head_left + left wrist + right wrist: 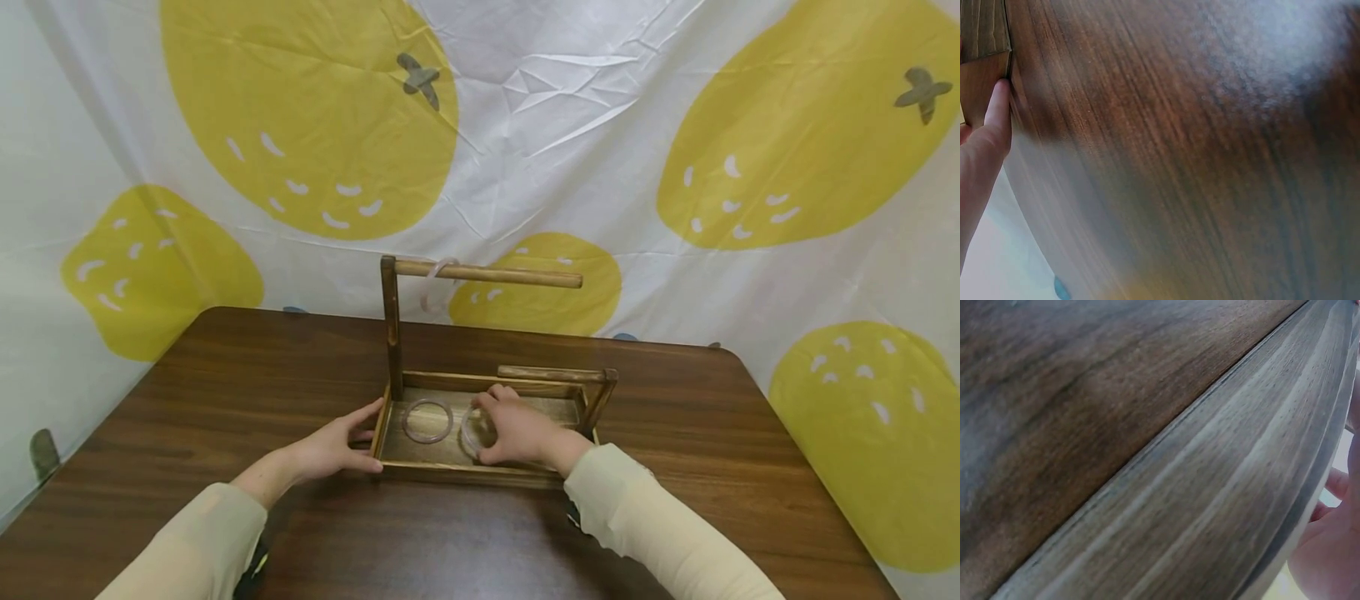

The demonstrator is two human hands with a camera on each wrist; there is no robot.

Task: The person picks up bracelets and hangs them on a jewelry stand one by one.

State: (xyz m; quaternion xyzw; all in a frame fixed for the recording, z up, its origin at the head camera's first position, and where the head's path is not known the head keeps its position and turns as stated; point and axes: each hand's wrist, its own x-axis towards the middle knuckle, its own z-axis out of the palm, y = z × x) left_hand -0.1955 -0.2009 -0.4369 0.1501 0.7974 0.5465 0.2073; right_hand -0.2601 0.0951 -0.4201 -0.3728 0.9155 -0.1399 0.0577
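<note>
A shallow wooden tray (465, 474) carries a tall post with a long bar (510, 275) at its left and a lower bar (551, 374) at its right. One translucent bangle (442, 264) hangs on the long bar. Another bangle (427, 441) lies flat on the tray floor at left. My right hand (521, 429) reaches into the tray and pinches a third, clear bangle (466, 434) between thumb and fingers. At the tray's left end my left hand (330, 446) rests with fingers spread, its thumb at the near corner.
The tray stands on a dark brown wooden table (247, 375) with rounded far corners. Behind it hangs a white cloth (570, 108) printed with large yellow fruit. In the right wrist view, the tray's side wall (1197, 481) fills much of the picture.
</note>
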